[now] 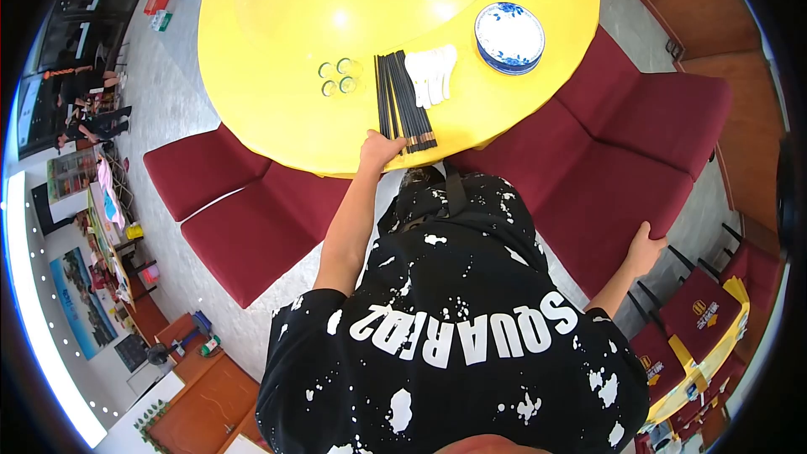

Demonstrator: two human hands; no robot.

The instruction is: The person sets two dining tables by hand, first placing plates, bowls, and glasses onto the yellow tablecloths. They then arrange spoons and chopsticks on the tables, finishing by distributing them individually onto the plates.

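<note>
My left hand (382, 150) is at the table's near edge, its fingers closed on the lower ends of black chopsticks (401, 97). They lie side by side in a fanned row, some with gold-brown bands at the near end. White spoons (431, 76) lie in a group right beside them. Farther right stands a stack of white plates (509, 38) with blue floral rims. Small clear glasses (337, 76) are grouped left of the chopsticks. Off to the right, my right hand (646, 251) grips the edge of a dark red chair (611, 197).
A yellow cloth covers the round table (277, 130), with a glass turntable (378, 4) at its middle. More red chairs (252, 240) stand close on the left. Another yellow-covered table (693, 366) is at the lower right. People (88, 122) are far off at the left.
</note>
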